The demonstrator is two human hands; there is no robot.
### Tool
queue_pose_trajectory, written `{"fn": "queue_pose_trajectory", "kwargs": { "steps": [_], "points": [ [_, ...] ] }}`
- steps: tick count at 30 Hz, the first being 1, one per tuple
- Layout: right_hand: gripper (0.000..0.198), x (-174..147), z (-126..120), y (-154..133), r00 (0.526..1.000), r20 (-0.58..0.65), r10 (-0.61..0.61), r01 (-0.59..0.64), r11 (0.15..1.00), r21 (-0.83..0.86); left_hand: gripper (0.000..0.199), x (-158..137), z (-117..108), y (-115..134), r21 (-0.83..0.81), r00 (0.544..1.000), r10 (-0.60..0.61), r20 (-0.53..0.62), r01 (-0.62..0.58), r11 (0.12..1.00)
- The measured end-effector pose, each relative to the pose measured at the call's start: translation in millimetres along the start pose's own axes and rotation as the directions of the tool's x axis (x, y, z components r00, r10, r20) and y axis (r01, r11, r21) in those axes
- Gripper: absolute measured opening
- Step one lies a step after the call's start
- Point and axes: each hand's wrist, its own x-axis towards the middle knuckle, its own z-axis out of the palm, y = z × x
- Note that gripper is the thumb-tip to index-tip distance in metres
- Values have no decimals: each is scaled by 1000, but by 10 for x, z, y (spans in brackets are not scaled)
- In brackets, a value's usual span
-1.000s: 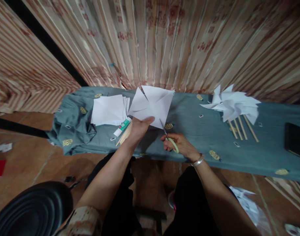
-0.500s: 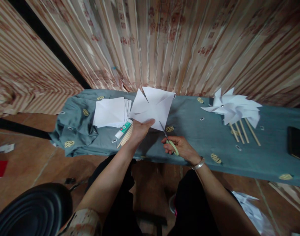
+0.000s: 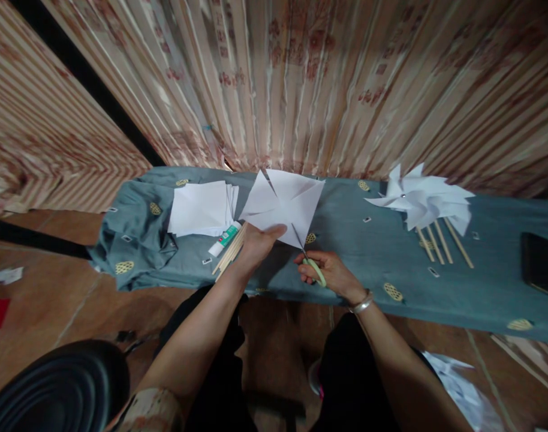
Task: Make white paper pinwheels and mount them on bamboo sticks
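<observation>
My left hand (image 3: 261, 243) grips a square white sheet of paper (image 3: 289, 195) by its lower edge, thumb on top, holding it above the cloth. Slits run inward from several of its corners. In my right hand (image 3: 325, 270) is a pair of scissors (image 3: 318, 271) with light green handles; its blades meet the paper near the lower right corner. Left of the paper lies a stack of white paper squares (image 3: 199, 209). A green and white glue stick (image 3: 224, 239) and several thin wooden sticks (image 3: 230, 253) lie just beside my left hand.
Several white paper pinwheels (image 3: 422, 195) on wooden sticks lie to the right on the green cloth (image 3: 355, 240). A dark flat object (image 3: 541, 264) rests at the far right. A black round stool (image 3: 58, 387) stands at lower left, and a pleated curtain (image 3: 274, 84) hangs behind.
The paper has shifted slightly right and down with my left hand. The scissors stay at its lower right corner, their blades looking little changed. The camera view has moved a little.
</observation>
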Motion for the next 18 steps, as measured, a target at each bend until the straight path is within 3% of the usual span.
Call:
{"fn": "queue_pose_trajectory", "kwargs": {
  "steps": [13, 18],
  "points": [
    [47, 1, 2, -33, 1000, -18, 2, -2, 1000, 3, 49, -40, 38, 97, -1, 998, -49, -26, 49, 999],
    [46, -6, -2, -30, 1000, -13, -7, 7, 1000, 3, 41, -65, 51, 147, 30, 998, -53, 17, 52, 998]
  ]
}}
